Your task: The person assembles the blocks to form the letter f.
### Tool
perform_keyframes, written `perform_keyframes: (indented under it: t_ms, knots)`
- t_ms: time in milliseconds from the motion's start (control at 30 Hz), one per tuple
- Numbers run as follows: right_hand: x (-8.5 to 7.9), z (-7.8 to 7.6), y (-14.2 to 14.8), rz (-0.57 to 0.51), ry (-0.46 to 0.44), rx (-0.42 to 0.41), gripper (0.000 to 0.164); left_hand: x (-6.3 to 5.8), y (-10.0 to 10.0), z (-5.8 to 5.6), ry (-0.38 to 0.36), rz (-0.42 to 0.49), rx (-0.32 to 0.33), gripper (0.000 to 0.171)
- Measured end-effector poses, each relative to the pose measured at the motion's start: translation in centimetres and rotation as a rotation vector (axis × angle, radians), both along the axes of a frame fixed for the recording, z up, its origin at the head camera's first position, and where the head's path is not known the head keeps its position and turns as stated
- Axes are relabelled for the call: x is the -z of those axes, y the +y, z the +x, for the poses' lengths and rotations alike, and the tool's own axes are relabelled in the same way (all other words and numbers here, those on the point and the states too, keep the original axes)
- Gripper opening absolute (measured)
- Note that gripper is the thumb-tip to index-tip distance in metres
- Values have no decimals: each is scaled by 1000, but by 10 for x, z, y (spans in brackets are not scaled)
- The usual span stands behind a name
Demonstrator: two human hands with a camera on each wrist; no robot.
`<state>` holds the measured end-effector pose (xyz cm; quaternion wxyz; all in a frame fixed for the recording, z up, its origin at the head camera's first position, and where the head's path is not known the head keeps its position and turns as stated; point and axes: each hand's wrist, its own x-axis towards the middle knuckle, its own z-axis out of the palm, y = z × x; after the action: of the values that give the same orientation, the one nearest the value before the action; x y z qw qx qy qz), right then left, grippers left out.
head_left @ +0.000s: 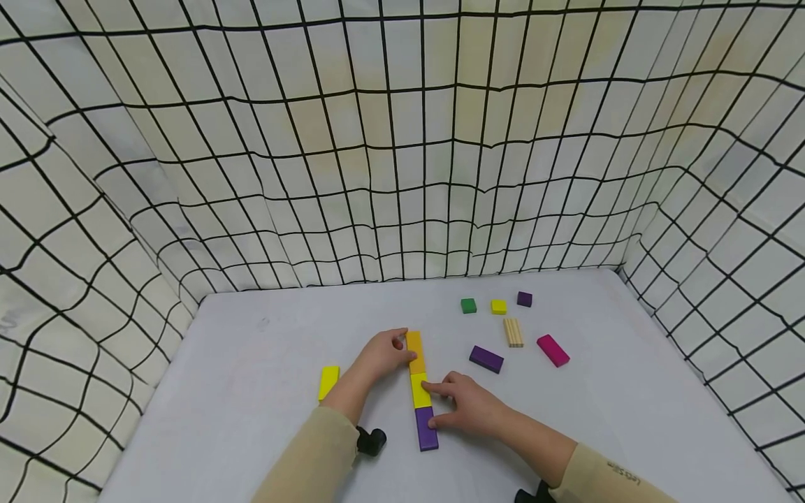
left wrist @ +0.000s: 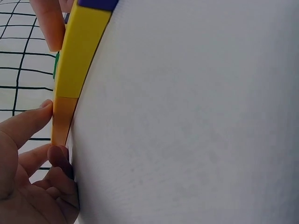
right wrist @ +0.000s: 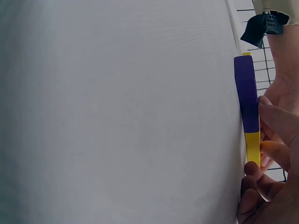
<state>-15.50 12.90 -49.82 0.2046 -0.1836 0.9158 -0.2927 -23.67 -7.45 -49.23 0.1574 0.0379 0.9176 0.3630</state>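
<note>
An orange block (head_left: 414, 342), a yellow block (head_left: 420, 390) and a purple block (head_left: 427, 429) lie end to end in one line on the white table. My left hand (head_left: 381, 355) holds the orange block, thumb on it and index finger at its far end. From the right side, my right hand (head_left: 468, 404) rests its index fingertip on the yellow block and its thumb on the purple one. In the left wrist view the orange block (left wrist: 64, 116) meets the yellow block (left wrist: 84, 53). The right wrist view shows the purple block (right wrist: 246, 98) beside my right thumb.
Another yellow block (head_left: 329, 381) lies left of my left forearm. To the right are a dark purple block (head_left: 486, 359), a light wooden piece (head_left: 513, 332), a magenta block (head_left: 553, 350), and small green (head_left: 468, 305), yellow (head_left: 499, 307) and purple cubes (head_left: 525, 299). Black netting (head_left: 402, 188) stands behind.
</note>
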Motion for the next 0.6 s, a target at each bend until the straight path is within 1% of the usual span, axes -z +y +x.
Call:
perform_keyframes:
  t_ms: [167,400,500,600]
  knots:
    - [0,0,0,-4,1,1,64,-2,-2,1,-18,40,-37,67]
    - [0,0,-2,-3,3,3,65,-5,-10,4,1,95,-62,64]
    - [0,0,-2,4,4,-2,65,-8,-14,6,11,96,-72,61]
    - [1,0,-1,5,8,-8,65,-13,-18,10,30,84,-76,60]
